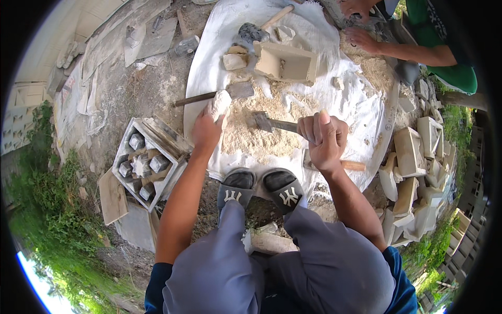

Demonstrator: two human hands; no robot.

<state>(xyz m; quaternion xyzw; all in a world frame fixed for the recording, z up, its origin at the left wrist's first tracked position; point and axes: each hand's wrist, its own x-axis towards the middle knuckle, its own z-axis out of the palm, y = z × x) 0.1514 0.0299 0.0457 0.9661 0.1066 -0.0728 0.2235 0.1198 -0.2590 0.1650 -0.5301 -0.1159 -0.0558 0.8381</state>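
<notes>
One stone [221, 103], gripped by the left hand [208, 128] over the far-left part of a white sheet [215, 44] (whether it rests there cannot be told). From the right hand [325, 136] it lies between 9 and 10 o'clock; from the head of that hand's tool [264, 122], at 10. Long axis of the stone: about 1 to 7 o'clock; of the tool: near 9 to 3, head toward 9. Left hand nearer, being closed on it; right hand clenched round the tool's handle; hands well apart. Stone whitish, rough, lumpy, its lower part hidden by fingers. Also: tan dust [251, 140] beneath the tool; hammer [241, 90], head at 2 o'clock from the stone; box [285, 64], pale, open, at 1 o'clock from the tool's head.
</notes>
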